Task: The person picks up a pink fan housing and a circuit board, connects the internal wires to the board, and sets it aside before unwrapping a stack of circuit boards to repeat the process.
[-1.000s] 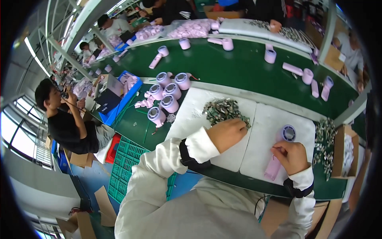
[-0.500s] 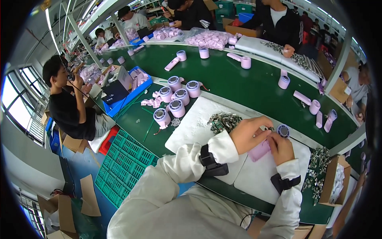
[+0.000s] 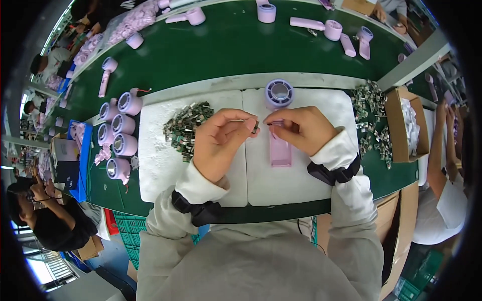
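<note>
Green tabletop (image 3: 211, 55) carrying two white mats (image 3: 160, 165), with a pile of metal clips (image 3: 185, 128) on the left mat and five pink fan heads (image 3: 119, 136) beside it. Pink fan (image 3: 279, 130) lying on the right mat, pinched at its neck by right hand (image 3: 301, 129). Left hand (image 3: 221, 143) closed on one small clip (image 3: 255, 128) just beside the fan.

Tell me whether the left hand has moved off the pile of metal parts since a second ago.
Yes. The left hand has left the metal pile and moved right across the white mat, now pinching a small part beside the right hand at the pink fan.
</note>
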Demonstrator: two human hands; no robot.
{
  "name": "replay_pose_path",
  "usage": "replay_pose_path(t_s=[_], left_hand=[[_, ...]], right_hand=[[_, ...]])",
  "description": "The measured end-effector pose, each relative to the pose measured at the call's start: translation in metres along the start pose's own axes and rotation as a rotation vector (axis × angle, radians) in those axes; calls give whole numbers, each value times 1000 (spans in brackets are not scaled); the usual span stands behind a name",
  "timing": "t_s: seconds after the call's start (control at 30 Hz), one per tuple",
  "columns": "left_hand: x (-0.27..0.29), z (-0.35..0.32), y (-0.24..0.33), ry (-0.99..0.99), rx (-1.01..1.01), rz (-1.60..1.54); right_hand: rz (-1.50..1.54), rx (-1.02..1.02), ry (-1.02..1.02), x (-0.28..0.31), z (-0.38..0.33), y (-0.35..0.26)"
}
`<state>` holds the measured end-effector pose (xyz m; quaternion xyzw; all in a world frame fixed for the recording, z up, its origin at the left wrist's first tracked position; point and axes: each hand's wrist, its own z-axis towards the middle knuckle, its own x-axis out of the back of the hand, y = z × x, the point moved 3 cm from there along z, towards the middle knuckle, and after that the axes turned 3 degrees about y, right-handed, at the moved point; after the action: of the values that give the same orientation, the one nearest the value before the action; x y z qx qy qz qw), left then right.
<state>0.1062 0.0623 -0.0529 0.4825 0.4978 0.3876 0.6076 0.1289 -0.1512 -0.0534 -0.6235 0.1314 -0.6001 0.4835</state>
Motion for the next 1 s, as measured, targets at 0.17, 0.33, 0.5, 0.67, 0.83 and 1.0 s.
replay_pose_path(t_s=[0.17, 0.33, 0.5, 0.67, 0.83, 1.0], left_hand=[[-10, -6, -7, 15, -99, 156], [-12, -9, -11, 46, -139, 332], [-8, -9, -19, 27, -123, 319], [-8, -9, -23, 36, -38, 200], [-9, -10, -19, 18, -25, 214], [-11, -10, -19, 25, -44, 181]], right_hand=[[89, -49, -56, 2, -4, -4], [48, -44, -86, 1, -2, -8], [-10, 92, 39, -7, -4, -6], [-118, 100, 83, -5, -4, -13], [-165, 81, 74, -6, -5, -16], [-137, 26, 91, -6, -5, -17]])
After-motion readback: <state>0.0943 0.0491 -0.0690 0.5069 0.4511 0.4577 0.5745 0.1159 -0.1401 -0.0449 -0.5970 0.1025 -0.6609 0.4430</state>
